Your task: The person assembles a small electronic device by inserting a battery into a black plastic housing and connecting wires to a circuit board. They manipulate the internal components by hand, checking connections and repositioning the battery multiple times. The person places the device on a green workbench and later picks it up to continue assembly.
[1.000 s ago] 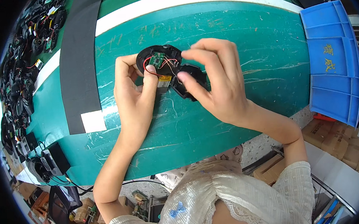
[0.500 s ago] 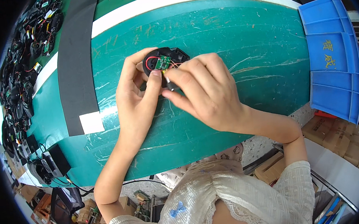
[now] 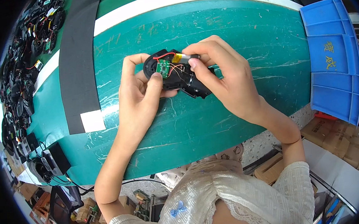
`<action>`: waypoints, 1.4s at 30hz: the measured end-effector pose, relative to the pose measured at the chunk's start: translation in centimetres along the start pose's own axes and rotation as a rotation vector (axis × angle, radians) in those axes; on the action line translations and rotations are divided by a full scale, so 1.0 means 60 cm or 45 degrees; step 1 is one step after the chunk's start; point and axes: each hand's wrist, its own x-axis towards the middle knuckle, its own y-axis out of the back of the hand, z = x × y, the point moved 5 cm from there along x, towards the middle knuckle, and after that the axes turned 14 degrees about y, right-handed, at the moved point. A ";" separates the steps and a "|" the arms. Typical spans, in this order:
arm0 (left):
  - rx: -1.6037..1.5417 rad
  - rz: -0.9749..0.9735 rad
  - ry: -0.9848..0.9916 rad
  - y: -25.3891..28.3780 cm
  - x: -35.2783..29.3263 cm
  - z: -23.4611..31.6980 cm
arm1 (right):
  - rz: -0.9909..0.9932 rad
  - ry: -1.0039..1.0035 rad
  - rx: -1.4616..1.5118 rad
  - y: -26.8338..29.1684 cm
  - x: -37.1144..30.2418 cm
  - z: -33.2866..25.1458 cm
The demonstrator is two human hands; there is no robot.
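My left hand (image 3: pixel 138 88) grips an open black plastic housing (image 3: pixel 194 85) by its rounded left end, thumb against a small green circuit board (image 3: pixel 163 68) inside it. Thin red and pale wires run from the board. Between the thumb and fingers of my right hand (image 3: pixel 231 77) is a silver battery pack (image 3: pixel 189 57) with yellow tape at one end, lying along the housing's far edge. A red wire loops from the taped end toward the board. My right fingers partly hide the battery's right end.
Heaped black housings with boards and wires (image 3: pixel 30 60) lie along the left. A black strip (image 3: pixel 78 65) crosses the green table (image 3: pixel 249 94), with a white square (image 3: pixel 92 121) at its near end. A blue plastic bin (image 3: pixel 333 84) stands at the right. A black box with cables (image 3: pixel 57 160) sits at the near left.
My right hand has moved right and away from me, swinging the battery to the housing's far edge. More of the housing's right part now shows. The left hand stays nearly in place.
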 end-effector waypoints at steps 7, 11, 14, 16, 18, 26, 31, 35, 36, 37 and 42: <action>0.017 -0.064 -0.031 -0.008 -0.004 0.013 | -0.020 0.175 -0.177 -0.011 0.001 -0.004; 0.057 -0.063 -0.099 -0.010 -0.001 0.011 | 0.026 0.346 -0.374 -0.006 0.002 -0.009; 0.029 -0.079 -0.041 -0.006 0.003 0.006 | 0.060 0.422 -0.596 0.000 0.003 -0.018; 0.015 -0.097 -0.036 -0.006 0.002 0.007 | 0.117 0.396 -0.631 0.004 0.004 -0.019; 0.035 -0.131 -0.078 -0.008 0.002 0.008 | 0.120 0.299 -0.599 0.006 0.005 -0.019; 0.005 -0.103 -0.061 -0.001 0.005 0.003 | -0.040 -0.233 0.640 -0.007 -0.006 0.014; 0.062 -0.069 -0.112 -0.007 0.002 0.006 | -0.064 -0.189 0.422 0.011 0.007 0.012; 0.083 -0.049 -0.134 -0.008 0.003 0.008 | -0.194 0.175 -0.258 0.018 0.016 -0.013; 0.099 -0.044 -0.142 -0.009 0.003 0.008 | -0.190 0.227 -0.322 0.017 0.015 -0.014; 0.101 -0.050 -0.151 -0.009 0.003 0.009 | -0.187 0.279 -0.387 0.013 0.014 -0.012; 0.085 -0.071 -0.144 -0.007 -0.001 0.009 | -0.095 0.306 -0.327 0.010 0.012 -0.014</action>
